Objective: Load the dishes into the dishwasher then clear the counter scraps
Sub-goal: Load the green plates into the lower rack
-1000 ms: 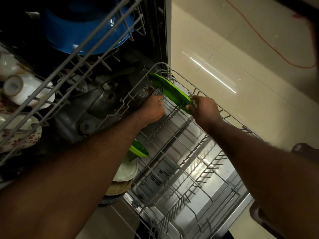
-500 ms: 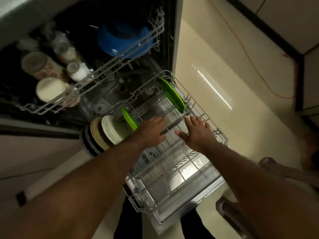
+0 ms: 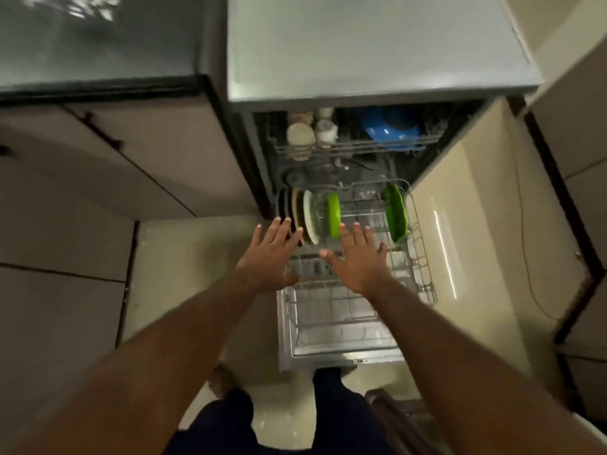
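Note:
The dishwasher stands open with its lower rack [image 3: 423, 277] pulled out over the floor. Upright in that rack are a green plate [image 3: 395, 213] at the right, a second green plate [image 3: 333, 214] in the middle, and a white plate [image 3: 308, 218] with darker plates at the left. A blue bowl [image 3: 391, 128] and white cups [image 3: 300, 136] sit in the upper rack. My left hand [image 3: 272, 254] hovers open above the rack's left edge, fingers spread. My right hand [image 3: 358, 257] hovers open above the rack's middle, holding nothing.
A dark counter [image 3: 98, 44] and cabinet doors [image 3: 98, 192] lie at the left. The dishwasher's grey top [image 3: 361, 44] is at the back. An orange cord [image 3: 525, 257] trails on the glossy floor at the right. My legs stand just before the rack.
Both hands let go of the right green plate and pulled back from the rack. The view rose and moved back, so the whole dishwasher and counter came into sight.

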